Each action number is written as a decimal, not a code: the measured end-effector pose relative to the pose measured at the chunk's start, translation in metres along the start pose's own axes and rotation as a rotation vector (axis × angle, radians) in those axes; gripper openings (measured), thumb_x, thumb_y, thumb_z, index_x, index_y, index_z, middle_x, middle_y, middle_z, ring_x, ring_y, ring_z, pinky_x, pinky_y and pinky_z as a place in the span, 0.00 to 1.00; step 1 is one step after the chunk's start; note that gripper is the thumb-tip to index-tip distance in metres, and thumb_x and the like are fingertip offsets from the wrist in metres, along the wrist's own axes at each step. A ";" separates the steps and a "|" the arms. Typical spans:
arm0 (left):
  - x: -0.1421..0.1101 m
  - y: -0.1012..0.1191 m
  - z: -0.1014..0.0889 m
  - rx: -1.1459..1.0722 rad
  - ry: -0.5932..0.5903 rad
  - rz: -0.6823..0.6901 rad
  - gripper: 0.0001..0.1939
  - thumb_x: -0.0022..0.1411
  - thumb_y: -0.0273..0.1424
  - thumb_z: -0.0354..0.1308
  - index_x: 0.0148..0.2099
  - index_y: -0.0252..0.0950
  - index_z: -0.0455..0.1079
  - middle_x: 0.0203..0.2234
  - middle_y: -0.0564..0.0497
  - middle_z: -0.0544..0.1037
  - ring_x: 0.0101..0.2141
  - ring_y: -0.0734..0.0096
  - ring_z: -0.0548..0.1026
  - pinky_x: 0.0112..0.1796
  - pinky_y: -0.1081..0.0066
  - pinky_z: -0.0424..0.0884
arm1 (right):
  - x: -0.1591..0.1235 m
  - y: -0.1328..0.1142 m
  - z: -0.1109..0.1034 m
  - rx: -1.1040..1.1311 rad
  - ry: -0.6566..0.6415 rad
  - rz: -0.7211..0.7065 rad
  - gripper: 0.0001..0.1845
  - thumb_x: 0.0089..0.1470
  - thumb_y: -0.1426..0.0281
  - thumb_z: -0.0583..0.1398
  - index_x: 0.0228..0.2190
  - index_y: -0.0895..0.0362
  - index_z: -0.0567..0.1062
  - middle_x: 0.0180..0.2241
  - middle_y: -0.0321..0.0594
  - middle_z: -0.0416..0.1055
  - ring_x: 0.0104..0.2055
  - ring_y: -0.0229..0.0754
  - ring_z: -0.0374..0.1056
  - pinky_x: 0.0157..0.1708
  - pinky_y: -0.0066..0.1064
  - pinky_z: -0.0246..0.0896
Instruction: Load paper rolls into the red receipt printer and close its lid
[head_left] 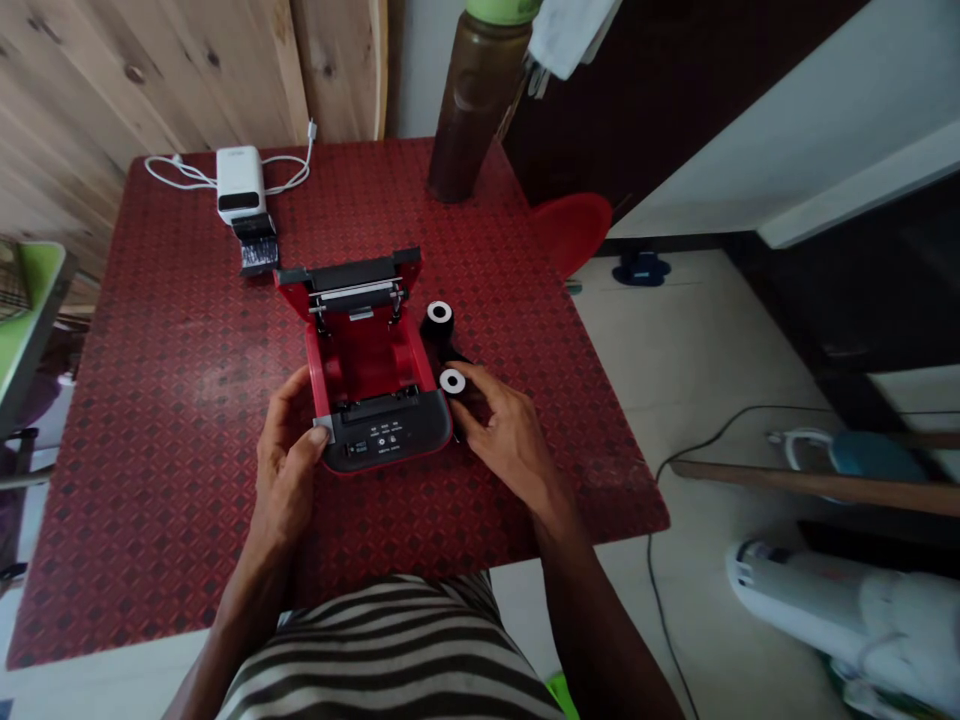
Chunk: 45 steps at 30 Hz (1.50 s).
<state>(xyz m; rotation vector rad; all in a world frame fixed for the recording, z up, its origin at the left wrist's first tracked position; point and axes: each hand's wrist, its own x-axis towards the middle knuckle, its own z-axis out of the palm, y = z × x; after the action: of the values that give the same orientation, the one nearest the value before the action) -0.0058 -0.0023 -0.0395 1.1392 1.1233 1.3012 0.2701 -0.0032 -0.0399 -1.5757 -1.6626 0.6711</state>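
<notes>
Table: A red patterned table (172, 420) is being used as the work surface, with a white compact printer (241, 185) and a brown bottle (474, 120) being supported near its far edge.

Printer: A red-and-black thermal receipt printer (367, 350) is being supported mid-table, its lid open, its long axis pointing away from the person. The plastic body is judged light and stiff, the hinged lid more fragile; hold is best taken at the side walls.

Left hand: The printer's near left corner is being grasped by the left hand (285, 450), with the thumb pressed on the front.

Right hand: A black paper roll (452, 381) is being touched by the right hand (502, 425); whether it is being gripped cannot be told.

Second roll: A second black roll (439, 314) is being stood just beside the printer's right wall.
</notes>
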 end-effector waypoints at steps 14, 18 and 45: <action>-0.001 0.004 0.000 0.047 -0.001 -0.014 0.31 0.73 0.46 0.68 0.74 0.47 0.75 0.69 0.46 0.80 0.69 0.47 0.76 0.69 0.49 0.73 | 0.030 -0.025 -0.069 -0.242 0.177 -0.041 0.10 0.69 0.71 0.66 0.47 0.50 0.88 0.46 0.42 0.90 0.47 0.52 0.88 0.54 0.49 0.82; -0.001 0.004 0.000 0.022 -0.008 -0.014 0.31 0.73 0.46 0.69 0.73 0.47 0.75 0.69 0.45 0.80 0.68 0.47 0.77 0.68 0.49 0.74 | 0.082 0.004 -0.044 -0.118 -0.024 0.038 0.21 0.60 0.77 0.69 0.55 0.56 0.85 0.50 0.46 0.88 0.47 0.50 0.85 0.52 0.47 0.79; -0.004 0.018 0.006 0.011 -0.025 -0.076 0.31 0.74 0.44 0.68 0.74 0.47 0.73 0.70 0.45 0.80 0.62 0.48 0.82 0.60 0.50 0.79 | 0.085 -0.119 -0.010 -0.581 -0.430 -0.400 0.12 0.70 0.82 0.63 0.48 0.56 0.82 0.46 0.48 0.87 0.52 0.53 0.81 0.54 0.42 0.74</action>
<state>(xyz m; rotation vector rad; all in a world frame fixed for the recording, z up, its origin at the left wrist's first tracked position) -0.0013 -0.0071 -0.0214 1.1075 1.1459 1.2203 0.2083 0.0661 0.0734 -1.4527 -2.5822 0.3384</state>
